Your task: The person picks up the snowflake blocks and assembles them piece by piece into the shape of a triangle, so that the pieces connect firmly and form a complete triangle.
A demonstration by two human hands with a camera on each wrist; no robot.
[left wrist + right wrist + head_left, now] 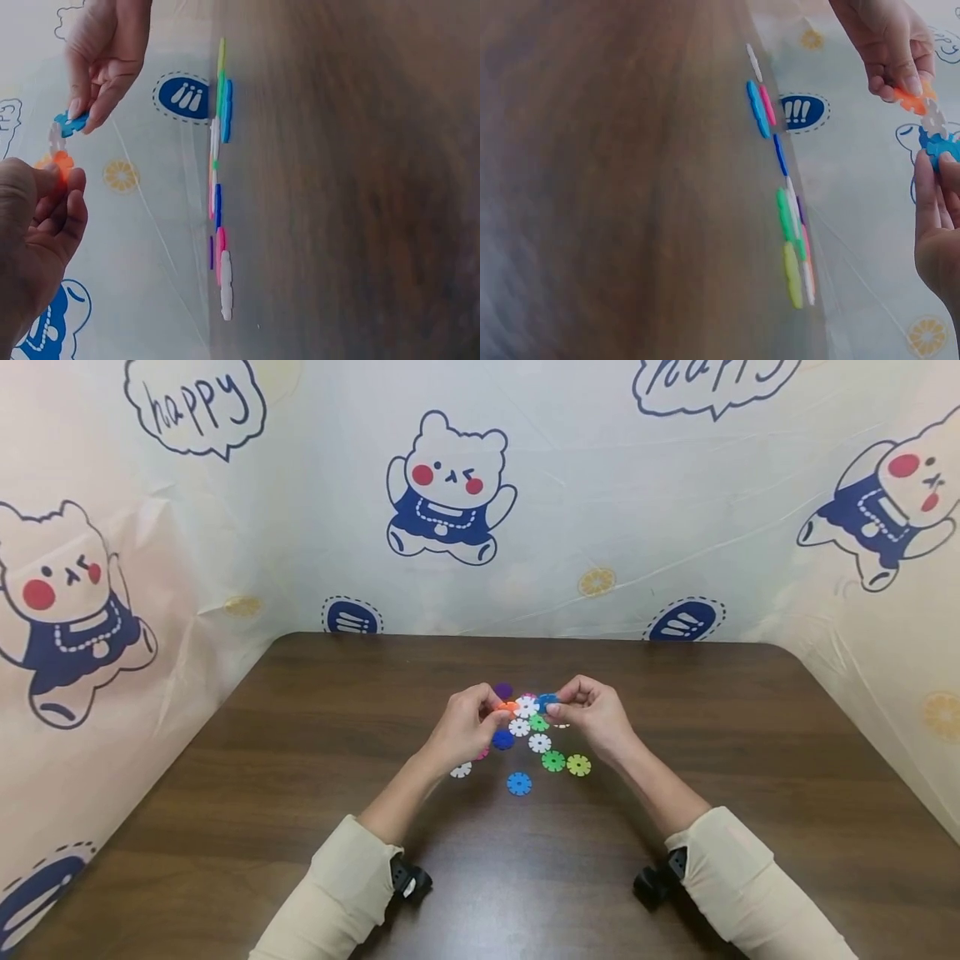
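- Head view: my left hand [465,724] pinches the orange disc [512,707] between thumb and fingers; my right hand [600,714] pinches the blue disc [545,701] likewise. The white disc [527,707] sits between these two, touching both.
- Head view: loose discs [553,761] in several colors lie on the table [510,868], below and around my hands.
- Left wrist view: my left thumb and fingers are closed on the orange disc, held above the table. Loose discs appear edge-on.
- Right wrist view: my right thumb and fingers are closed on the blue disc. Slot engagement depth: cannot tell.
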